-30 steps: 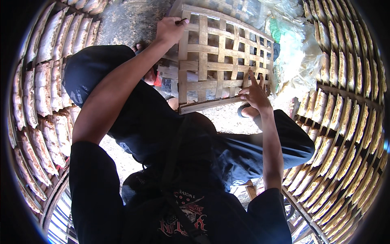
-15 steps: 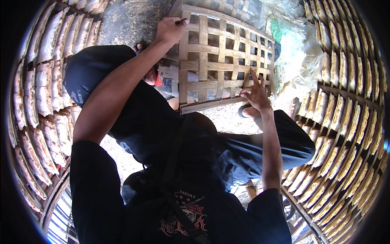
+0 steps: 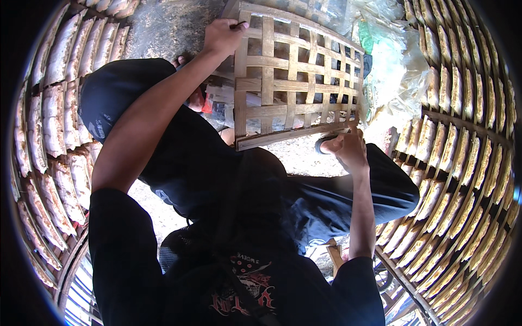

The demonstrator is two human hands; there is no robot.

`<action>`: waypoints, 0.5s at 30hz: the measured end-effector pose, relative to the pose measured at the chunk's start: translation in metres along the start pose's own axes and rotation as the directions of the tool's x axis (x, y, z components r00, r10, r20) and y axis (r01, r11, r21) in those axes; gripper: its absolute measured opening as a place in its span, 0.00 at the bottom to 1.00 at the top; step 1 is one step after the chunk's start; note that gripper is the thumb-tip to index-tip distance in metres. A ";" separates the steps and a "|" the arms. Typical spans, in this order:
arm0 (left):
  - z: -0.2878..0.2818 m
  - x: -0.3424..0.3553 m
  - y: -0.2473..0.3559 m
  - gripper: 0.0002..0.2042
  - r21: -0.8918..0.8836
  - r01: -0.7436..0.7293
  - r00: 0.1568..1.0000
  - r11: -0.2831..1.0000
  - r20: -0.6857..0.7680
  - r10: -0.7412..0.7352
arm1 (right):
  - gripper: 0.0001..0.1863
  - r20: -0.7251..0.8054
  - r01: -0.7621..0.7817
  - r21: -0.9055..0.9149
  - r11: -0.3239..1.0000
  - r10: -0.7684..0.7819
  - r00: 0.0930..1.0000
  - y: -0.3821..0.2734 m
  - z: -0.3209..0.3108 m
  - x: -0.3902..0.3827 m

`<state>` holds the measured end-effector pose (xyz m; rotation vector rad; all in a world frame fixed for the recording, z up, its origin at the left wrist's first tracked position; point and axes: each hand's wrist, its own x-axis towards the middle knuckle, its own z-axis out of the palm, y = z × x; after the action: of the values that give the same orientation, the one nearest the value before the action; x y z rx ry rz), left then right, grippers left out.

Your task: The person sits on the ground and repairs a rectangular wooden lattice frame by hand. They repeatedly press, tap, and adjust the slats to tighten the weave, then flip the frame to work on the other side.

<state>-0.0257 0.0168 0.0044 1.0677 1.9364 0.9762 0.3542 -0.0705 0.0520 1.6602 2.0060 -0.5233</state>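
A woven bamboo lattice panel (image 3: 266, 81) with flat wooden edge strips stands tilted in front of my knees. At its far left edge my left hand (image 3: 224, 39) is closed on the rim, and a small dark mark or object, too small to name, shows by the thumb. My right hand (image 3: 350, 148) is at the near right corner, its fingers curled against the end of the lower edge strip (image 3: 293, 136). What lies under those fingertips is mostly hidden.
Slatted racks of pale, rough-edged strips rise on the left (image 3: 60, 114) and right (image 3: 462, 152). Crumpled clear plastic sheeting (image 3: 399, 70) with a green patch lies beyond the panel's right side. My bent legs in dark trousers (image 3: 353, 190) flank the near edge.
My right hand has drawn down toward me from the lattice to the near right corner, its spread fingers now curled. The panel sits slightly further left, with my left hand still on it.
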 end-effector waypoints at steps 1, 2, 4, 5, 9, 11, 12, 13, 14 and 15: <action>0.000 0.000 0.002 0.17 0.009 0.008 1.000 1.000 0.004 -0.008 | 0.11 -0.082 0.079 0.084 0.993 -0.072 0.994 0.004 0.004 0.000; 0.000 0.000 0.002 0.17 0.001 -0.003 1.000 1.000 0.007 0.003 | 0.12 -0.170 0.168 0.164 0.972 -0.140 0.976 0.006 0.009 0.002; 0.000 -0.001 0.001 0.17 -0.014 -0.022 1.000 1.000 0.010 0.023 | 0.13 -0.275 0.267 0.236 0.934 -0.199 0.941 0.006 0.019 0.007; 0.001 0.000 0.000 0.17 0.001 -0.024 1.000 1.000 0.002 0.024 | 0.13 -0.289 0.269 0.239 0.933 -0.196 0.937 -0.002 0.019 0.014; 0.000 -0.001 0.002 0.17 0.011 -0.016 1.000 1.000 -0.009 0.016 | 0.16 -0.147 0.343 0.062 0.937 -0.331 0.932 0.001 0.029 0.043; -0.002 0.000 0.003 0.17 0.000 -0.009 1.000 1.000 -0.002 0.009 | 0.16 -0.033 0.285 0.085 0.955 -0.283 0.959 0.003 0.042 0.054; -0.001 0.000 0.003 0.17 -0.010 -0.007 1.000 1.000 0.005 0.007 | 0.16 0.025 0.238 0.096 0.967 -0.241 0.970 0.008 0.049 0.059; 0.000 0.000 0.003 0.18 -0.021 -0.006 1.000 1.000 0.013 0.006 | 0.16 0.052 0.230 0.117 0.966 -0.237 0.970 0.013 0.055 0.064; 0.001 0.001 0.004 0.18 -0.022 0.000 1.000 1.000 0.010 0.001 | 0.15 0.079 0.219 0.138 0.966 -0.231 0.970 0.021 0.064 0.069; 0.001 -0.001 0.005 0.18 -0.022 0.007 1.000 1.000 0.006 -0.007 | 0.15 0.107 0.209 0.158 0.965 -0.227 0.968 0.024 0.069 0.073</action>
<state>-0.0229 0.0184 0.0084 1.0500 1.9184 0.9875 0.3754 -0.0473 -0.0459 1.4533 2.1129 -0.8498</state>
